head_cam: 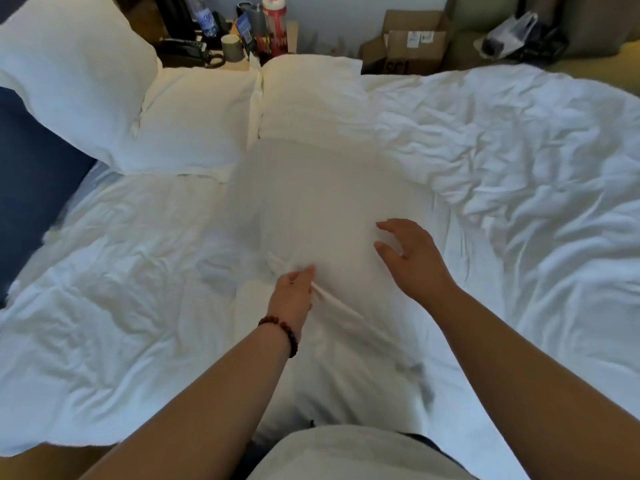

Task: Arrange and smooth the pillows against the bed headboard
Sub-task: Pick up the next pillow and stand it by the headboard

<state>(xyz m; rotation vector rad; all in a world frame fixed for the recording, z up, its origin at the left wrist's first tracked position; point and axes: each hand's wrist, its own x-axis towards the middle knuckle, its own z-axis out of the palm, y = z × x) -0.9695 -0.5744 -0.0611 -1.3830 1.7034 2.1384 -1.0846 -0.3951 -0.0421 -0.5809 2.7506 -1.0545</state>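
We see a rumpled white duvet (519,168) covering the bed from left to right. On it, in the middle and running from near to far, lies a long white pillow (311,202), blurred. Far left, a plump pillow (69,81) leans on the blue headboard (31,168). A second pillow (197,116) lies just right of it and a third pillow (304,95) sits beyond the middle one. A cardboard box (405,46) stands far right of centre.

Our left hand (292,294) pinches a fold of the middle pillow's cover between thumb and fingertips. Our right hand (414,259) is spread over the same pillow, fingers apart and lightly bent, holding nothing; whether it touches, we cannot tell.

A red bottle (274,26) and a cup (231,46) stand far back. A bead bracelet (284,332) circles the left wrist.
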